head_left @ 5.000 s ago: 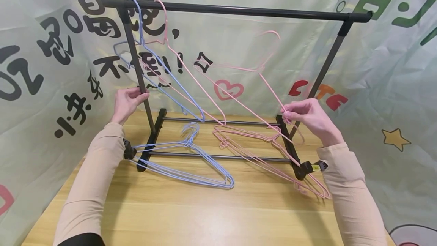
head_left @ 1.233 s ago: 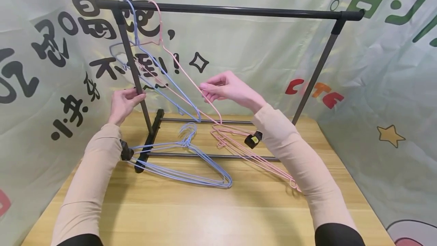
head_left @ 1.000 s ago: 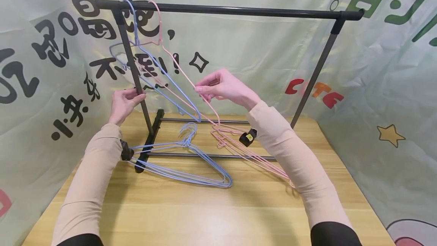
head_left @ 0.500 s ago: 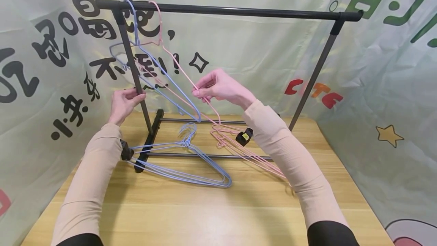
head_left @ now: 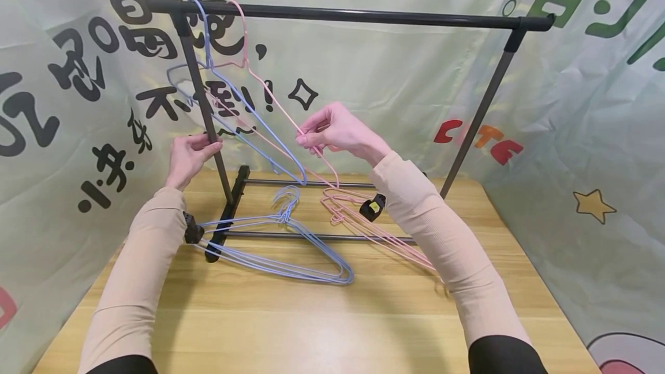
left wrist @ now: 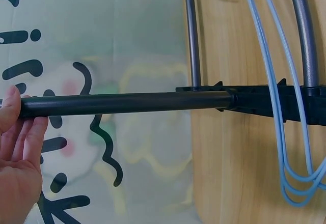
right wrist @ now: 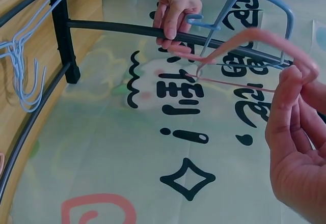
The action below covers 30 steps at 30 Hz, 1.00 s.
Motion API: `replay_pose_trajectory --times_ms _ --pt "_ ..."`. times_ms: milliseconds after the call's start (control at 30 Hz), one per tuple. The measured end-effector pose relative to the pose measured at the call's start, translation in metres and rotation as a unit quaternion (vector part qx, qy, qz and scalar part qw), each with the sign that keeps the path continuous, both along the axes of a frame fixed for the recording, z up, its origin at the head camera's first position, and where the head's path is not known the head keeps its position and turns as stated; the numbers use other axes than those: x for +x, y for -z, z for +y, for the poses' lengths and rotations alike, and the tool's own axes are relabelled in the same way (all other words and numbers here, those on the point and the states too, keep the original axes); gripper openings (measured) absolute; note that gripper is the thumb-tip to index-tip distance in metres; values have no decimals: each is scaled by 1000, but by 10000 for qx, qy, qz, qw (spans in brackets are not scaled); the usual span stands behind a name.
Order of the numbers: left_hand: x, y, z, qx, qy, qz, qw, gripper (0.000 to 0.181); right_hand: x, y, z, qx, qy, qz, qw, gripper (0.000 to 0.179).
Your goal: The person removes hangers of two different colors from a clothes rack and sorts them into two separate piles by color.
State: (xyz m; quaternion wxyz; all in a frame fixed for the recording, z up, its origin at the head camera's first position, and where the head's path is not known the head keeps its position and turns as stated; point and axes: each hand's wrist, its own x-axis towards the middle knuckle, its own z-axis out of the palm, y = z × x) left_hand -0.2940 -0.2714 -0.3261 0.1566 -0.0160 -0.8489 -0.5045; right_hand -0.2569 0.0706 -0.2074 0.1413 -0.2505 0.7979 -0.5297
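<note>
My left hand grips the left upright post of a black clothes rack, thumb and fingers around it. A blue hanger and a pink hanger hang by their hooks at the left end of the top bar. With thumb and fingers my right hand pinches the sloping side of the hanging pink hanger, partway down. In the right wrist view the pink hanger's near end rises beside the fingertips. The blue hanger hangs further left, behind the post in part.
Several blue hangers lie stacked across the rack's lower front bar, left of centre. A pile of pink hangers lies to the right, partly under my right forearm. A printed cloth backdrop stands behind the wooden table.
Five seconds ago my right hand held another pink hanger at the right; that one is gone from it. It has moved left onto the hanging pink hanger. The left hand stays on the post.
</note>
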Motion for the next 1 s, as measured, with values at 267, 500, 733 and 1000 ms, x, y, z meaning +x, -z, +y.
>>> replay_pose_trajectory --times_ms 267,500,733,1000 --pt "-1 1 0 -21 -79 38 10000 45 4 -7 9 -72 249 255 9993 10" --pt "-3 3 2 68 -22 128 9999 42 11 -18 30 -199 372 565 9975 6" --pt "-3 1 0 13 -89 187 9998 43 20 -29 47 -437 529 646 9955 9" --pt "-3 2 -1 8 -143 103 9998 41 27 -26 71 -495 617 720 9943 7"
